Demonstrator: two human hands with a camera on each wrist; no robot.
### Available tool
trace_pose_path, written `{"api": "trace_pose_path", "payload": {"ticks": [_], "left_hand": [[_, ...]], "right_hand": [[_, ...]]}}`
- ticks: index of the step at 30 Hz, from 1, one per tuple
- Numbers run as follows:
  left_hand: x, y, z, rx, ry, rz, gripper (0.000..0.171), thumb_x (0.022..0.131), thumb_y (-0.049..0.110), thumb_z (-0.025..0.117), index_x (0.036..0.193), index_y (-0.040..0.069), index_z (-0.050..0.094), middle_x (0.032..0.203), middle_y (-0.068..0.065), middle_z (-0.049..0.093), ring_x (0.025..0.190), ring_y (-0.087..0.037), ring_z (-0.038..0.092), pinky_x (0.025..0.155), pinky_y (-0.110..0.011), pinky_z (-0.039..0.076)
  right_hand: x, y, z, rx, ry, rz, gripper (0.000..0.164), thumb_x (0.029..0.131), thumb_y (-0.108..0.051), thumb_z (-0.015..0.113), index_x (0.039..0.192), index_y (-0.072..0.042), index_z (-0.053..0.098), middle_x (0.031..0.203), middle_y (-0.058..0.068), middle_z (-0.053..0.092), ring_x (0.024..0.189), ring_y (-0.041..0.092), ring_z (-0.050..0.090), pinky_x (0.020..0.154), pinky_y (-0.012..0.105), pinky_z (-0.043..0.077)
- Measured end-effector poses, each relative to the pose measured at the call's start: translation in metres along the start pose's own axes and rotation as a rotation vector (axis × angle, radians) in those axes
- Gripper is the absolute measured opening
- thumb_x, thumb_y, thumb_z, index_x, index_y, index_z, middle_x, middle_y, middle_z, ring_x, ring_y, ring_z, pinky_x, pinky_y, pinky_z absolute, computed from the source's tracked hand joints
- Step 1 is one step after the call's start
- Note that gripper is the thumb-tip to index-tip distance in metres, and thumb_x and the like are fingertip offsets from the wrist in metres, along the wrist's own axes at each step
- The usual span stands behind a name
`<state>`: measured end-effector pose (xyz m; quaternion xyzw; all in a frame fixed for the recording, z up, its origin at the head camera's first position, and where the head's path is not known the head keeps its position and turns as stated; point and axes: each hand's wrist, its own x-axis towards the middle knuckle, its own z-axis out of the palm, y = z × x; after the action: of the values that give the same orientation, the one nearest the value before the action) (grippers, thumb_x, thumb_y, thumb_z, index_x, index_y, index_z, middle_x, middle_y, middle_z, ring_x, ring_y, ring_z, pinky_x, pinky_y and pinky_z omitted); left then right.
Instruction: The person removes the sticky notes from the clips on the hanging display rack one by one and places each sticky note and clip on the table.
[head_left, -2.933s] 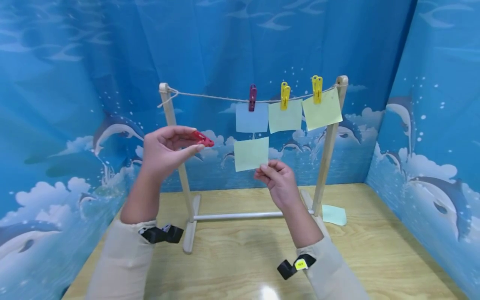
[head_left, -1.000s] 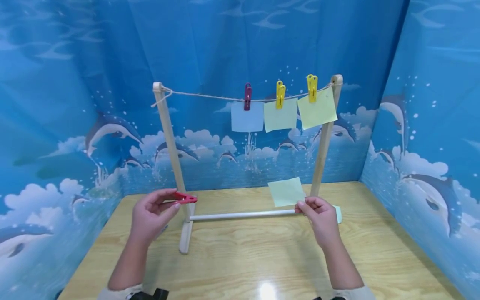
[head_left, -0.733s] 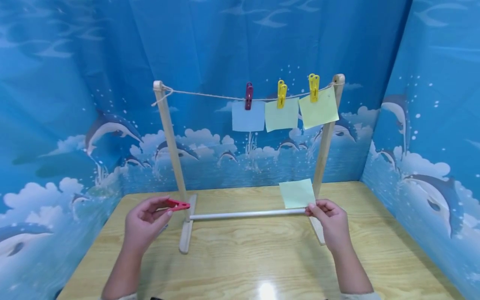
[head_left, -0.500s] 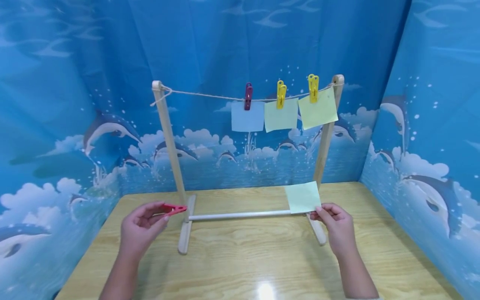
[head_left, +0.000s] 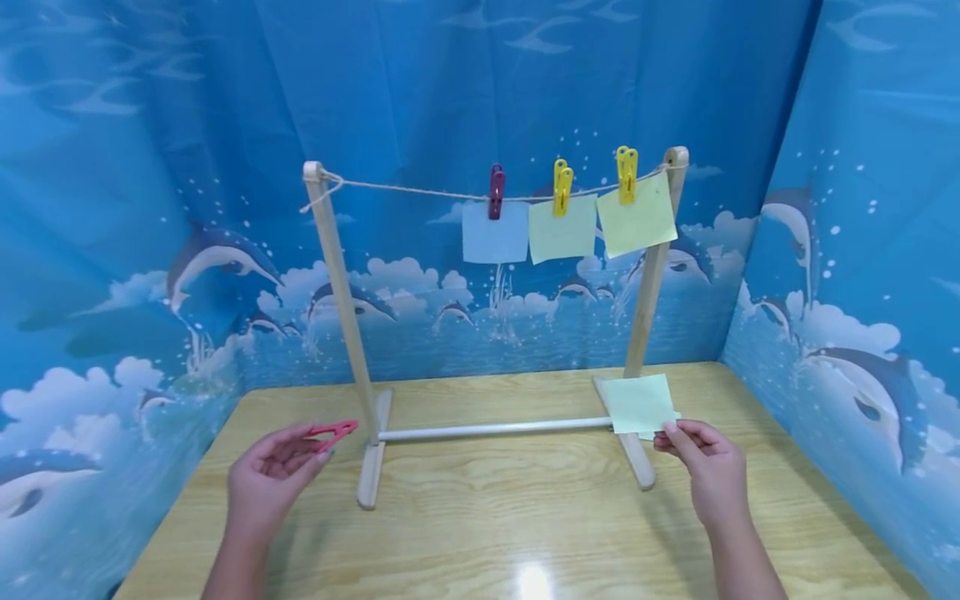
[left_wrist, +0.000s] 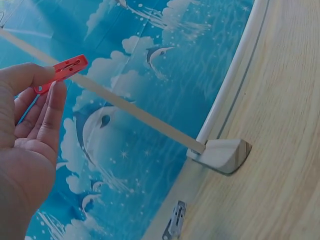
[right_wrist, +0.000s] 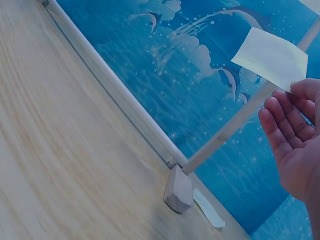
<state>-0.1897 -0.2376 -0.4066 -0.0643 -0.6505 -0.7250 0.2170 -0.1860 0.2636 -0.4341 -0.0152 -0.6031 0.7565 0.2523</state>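
Note:
In the head view my left hand, low at the left, pinches a red clothespin between thumb and fingertips. The same clothespin shows clearly in the left wrist view. My right hand holds a pale green paper note by its lower right corner, in front of the rack's right foot. Behind both hands, a string runs between two wooden posts. On it hang a blue note under a dark red clothespin and two greenish notes under yellow clothespins.
A white crossbar joins the feet of the rack on the wood-grain table. Another note lies by the right foot. A greyish clothespin lies near the left foot. Blue dolphin-print curtains enclose the back and sides.
Both hands have come down from near the string and moved apart. The clothespin went left and down with my left hand, the note right and down with my right hand.

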Motion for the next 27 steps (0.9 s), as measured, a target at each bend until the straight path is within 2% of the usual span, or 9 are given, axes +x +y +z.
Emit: {"api": "trace_pose_path", "payload": {"ticks": [4,10,13,17,21,27], "left_hand": [[-0.002,-0.003,-0.004,0.021,0.056,-0.074,0.040,0.072,-0.022,0.072,0.110,-0.016,0.060,0.088,-0.004,0.073,0.080,-0.014,0.071,0.073,-0.025,0.057],[-0.007,-0.010,-0.018,0.060,0.082,-0.158,0.043,0.073,-0.017,0.075,0.114,-0.011,0.062,0.092,-0.001,0.074,0.082,-0.012,0.071,0.075,-0.025,0.057],[-0.013,-0.015,-0.027,0.074,0.089,-0.210,0.043,0.075,-0.012,0.077,0.115,-0.003,0.065,0.095,0.002,0.073,0.084,-0.011,0.070,0.075,-0.024,0.057],[-0.020,-0.025,-0.037,0.062,0.074,-0.211,0.043,0.076,-0.012,0.076,0.116,-0.002,0.066,0.096,0.002,0.074,0.085,-0.010,0.070,0.076,-0.024,0.057],[-0.025,-0.034,-0.044,0.029,0.067,-0.208,0.041,0.077,-0.014,0.074,0.116,-0.005,0.066,0.093,-0.001,0.074,0.084,-0.010,0.071,0.075,-0.024,0.057],[-0.030,-0.042,-0.061,0.053,0.119,-0.286,0.040,0.079,-0.008,0.077,0.116,0.004,0.070,0.092,-0.002,0.075,0.084,-0.010,0.071,0.071,-0.023,0.058]], "right_hand": [[0.002,0.000,-0.009,0.023,0.046,-0.009,0.006,0.090,0.006,0.065,0.087,0.004,0.070,0.076,0.007,0.072,0.067,0.015,0.071,0.067,0.027,0.059],[0.004,0.004,-0.023,0.032,0.099,0.011,0.004,0.089,0.004,0.067,0.087,0.005,0.069,0.075,0.008,0.072,0.066,0.016,0.071,0.067,0.027,0.059],[0.004,0.006,-0.029,0.028,0.127,0.023,0.004,0.088,0.005,0.068,0.087,0.009,0.068,0.075,0.008,0.072,0.066,0.016,0.070,0.067,0.027,0.059],[0.003,0.008,-0.037,0.013,0.152,0.055,0.003,0.087,0.006,0.068,0.087,0.008,0.067,0.075,0.007,0.072,0.066,0.015,0.070,0.067,0.027,0.059],[0.002,0.009,-0.046,-0.016,0.160,0.076,0.002,0.088,0.005,0.068,0.086,0.004,0.068,0.075,0.005,0.072,0.066,0.014,0.070,0.069,0.024,0.058],[0.003,0.015,-0.056,0.005,0.198,0.107,0.005,0.086,0.007,0.069,0.084,0.003,0.066,0.074,0.007,0.072,0.064,0.015,0.071,0.068,0.026,0.059]]}}
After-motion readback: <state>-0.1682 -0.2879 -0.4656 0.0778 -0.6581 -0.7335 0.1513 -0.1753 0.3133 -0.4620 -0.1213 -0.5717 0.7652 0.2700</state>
